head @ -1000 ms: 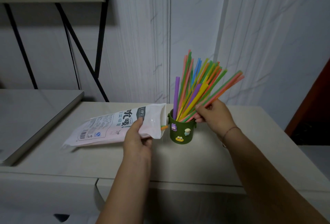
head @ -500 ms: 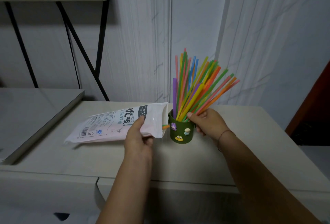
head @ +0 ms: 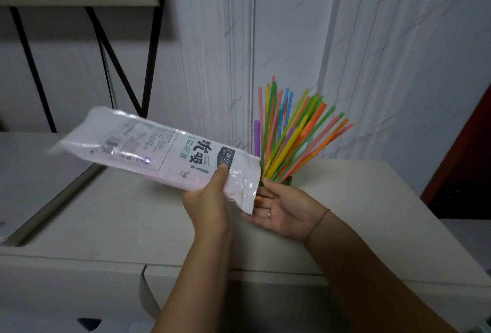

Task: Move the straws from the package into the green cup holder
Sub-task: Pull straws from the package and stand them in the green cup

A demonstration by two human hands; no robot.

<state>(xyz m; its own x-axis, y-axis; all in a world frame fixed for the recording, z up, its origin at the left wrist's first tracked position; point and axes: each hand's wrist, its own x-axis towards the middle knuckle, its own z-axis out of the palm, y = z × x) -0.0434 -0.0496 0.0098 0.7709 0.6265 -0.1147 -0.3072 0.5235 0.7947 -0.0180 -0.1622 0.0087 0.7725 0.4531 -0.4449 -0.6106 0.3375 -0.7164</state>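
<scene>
Your left hand [head: 210,200] grips the white package [head: 159,152] near its open mouth, thumb on top, holding it off the table [head: 358,200] with the sealed end tilted up toward ten o'clock. Your right hand [head: 284,210] sits palm-up with loose, spread fingers right under that mouth at four o'clock from the package, holding nothing you can make out. Just behind it, the green cup holder [head: 288,180] is mostly hidden, and the coloured straws [head: 292,133] fan out of it toward one o'clock.
</scene>
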